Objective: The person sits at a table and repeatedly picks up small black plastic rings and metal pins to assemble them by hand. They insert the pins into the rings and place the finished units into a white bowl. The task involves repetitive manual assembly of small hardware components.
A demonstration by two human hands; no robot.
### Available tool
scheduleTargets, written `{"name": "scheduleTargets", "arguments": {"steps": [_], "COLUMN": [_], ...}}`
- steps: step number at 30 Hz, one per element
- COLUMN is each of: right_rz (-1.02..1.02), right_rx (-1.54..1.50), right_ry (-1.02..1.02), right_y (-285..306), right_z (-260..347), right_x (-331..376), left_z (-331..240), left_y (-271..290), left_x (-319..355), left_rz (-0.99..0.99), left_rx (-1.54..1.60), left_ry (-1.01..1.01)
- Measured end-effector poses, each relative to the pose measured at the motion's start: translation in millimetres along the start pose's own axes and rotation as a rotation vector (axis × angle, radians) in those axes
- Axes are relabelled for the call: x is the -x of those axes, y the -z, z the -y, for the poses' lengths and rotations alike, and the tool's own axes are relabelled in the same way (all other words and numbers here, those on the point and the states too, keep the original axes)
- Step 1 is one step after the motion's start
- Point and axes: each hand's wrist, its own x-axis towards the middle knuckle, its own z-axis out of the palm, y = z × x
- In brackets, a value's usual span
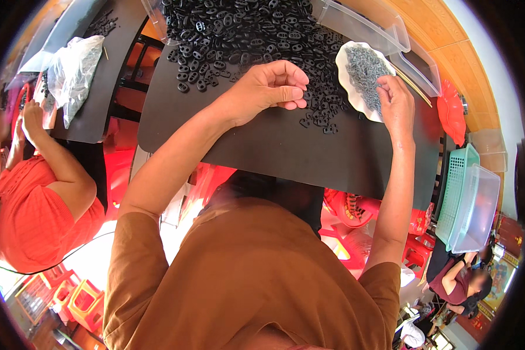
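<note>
A large heap of small black oval plastic pieces with holes (239,35) covers the far part of the dark table (262,157). Over its near edge is my left hand (268,87), fingers curled toward the thumb; whatever they hold is hidden. Smaller black pieces (324,108) lie scattered just right of that hand. A white scalloped plate (343,67) beside the heap bears many small grey metal screws (361,73). At the plate's right side, my right hand (398,102) has its fingertips drawn together in a pinch above the screws. Anything between them is too small to make out.
Clear plastic bins (379,29) border the heap. Gold-coloured sticks (414,87) lie right of the plate, near a red dish (451,114). A green basket (454,192) stands off the table's right side. A person in red (46,204) works at another table on the left.
</note>
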Motion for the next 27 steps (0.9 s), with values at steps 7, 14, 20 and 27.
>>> {"name": "scheduleTargets", "arguments": {"steps": [7,14,20,27], "right_rz": [0.047,0.145,0.150,0.201], "right_rx": [-0.479,-0.622,-0.680,-0.511], "right_ry": [0.286,0.408,0.369,0.291], "right_y": [3,-17,-22,-31], "right_z": [90,113,112,106], "right_x": [12,10,3,1], "left_z": [3,1,2,8], "left_y": [1,1,0,-3], "left_x": [0,3,2,4], "left_rz": [0.029,0.063,0.106,-0.131], "left_rx": [0.057,0.144,0.222,-0.379], "left_ry": [0.068,0.104,0.103,-0.111]}}
